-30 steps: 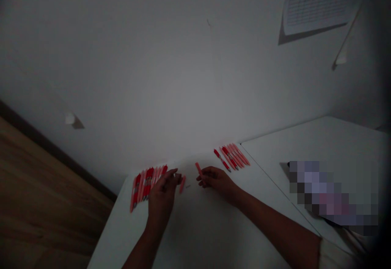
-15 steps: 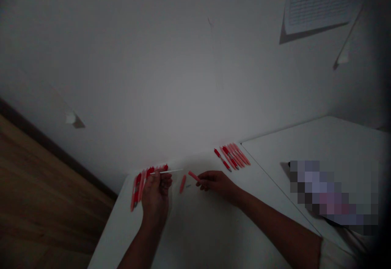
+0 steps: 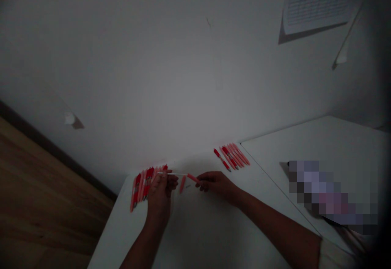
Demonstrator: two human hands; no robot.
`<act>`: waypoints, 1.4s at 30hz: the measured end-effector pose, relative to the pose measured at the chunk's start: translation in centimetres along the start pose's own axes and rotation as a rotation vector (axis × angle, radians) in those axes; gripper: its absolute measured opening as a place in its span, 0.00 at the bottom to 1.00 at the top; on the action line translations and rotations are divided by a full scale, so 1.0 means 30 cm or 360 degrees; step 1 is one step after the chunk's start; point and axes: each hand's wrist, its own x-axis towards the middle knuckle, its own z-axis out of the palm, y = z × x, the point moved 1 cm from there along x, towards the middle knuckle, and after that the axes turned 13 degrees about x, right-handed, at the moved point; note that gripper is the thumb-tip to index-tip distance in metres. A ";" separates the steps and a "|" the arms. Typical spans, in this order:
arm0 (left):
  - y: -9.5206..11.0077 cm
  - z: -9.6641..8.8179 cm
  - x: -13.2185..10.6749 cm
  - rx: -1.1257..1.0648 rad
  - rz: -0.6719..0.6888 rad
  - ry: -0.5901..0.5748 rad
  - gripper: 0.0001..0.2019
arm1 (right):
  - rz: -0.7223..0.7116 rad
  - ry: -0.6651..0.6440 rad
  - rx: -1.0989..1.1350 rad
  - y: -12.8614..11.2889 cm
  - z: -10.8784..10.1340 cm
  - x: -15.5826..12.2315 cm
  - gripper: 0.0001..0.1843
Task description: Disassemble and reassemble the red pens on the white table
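My left hand (image 3: pixel 161 189) pinches a thin white pen refill (image 3: pixel 179 174) that points right. The refill's tip meets the near end of a pink pen barrel (image 3: pixel 192 178), or lies right at it; I cannot tell whether it has entered. My right hand (image 3: pixel 215 182) is closed on that barrel with thumb and fingers. Between the hands, a second pink barrel piece (image 3: pixel 182 184) lies on the white table (image 3: pixel 201 228). Beside it is a small grey spring-like part (image 3: pixel 187 186). Behind my left hand lies a row of red and pink pens (image 3: pixel 141 187), partly covered by it.
Another row of pink and red pens (image 3: pixel 233 156) lies at the back right, near a seam between tables. A blurred-out object (image 3: pixel 326 195) rests on the right table. The wall (image 3: pixel 183 77) rises behind, with a printed sheet (image 3: pixel 316 6) at upper right.
My left hand has moved right with the refill, bringing its tip to the pink barrel. My right hand has hardly moved.
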 end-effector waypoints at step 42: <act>-0.035 0.007 -0.003 0.0333 0.0004 -0.0332 0.16 | 0.0103 -0.0172 0.0071 -0.007 -0.001 -0.016 0.20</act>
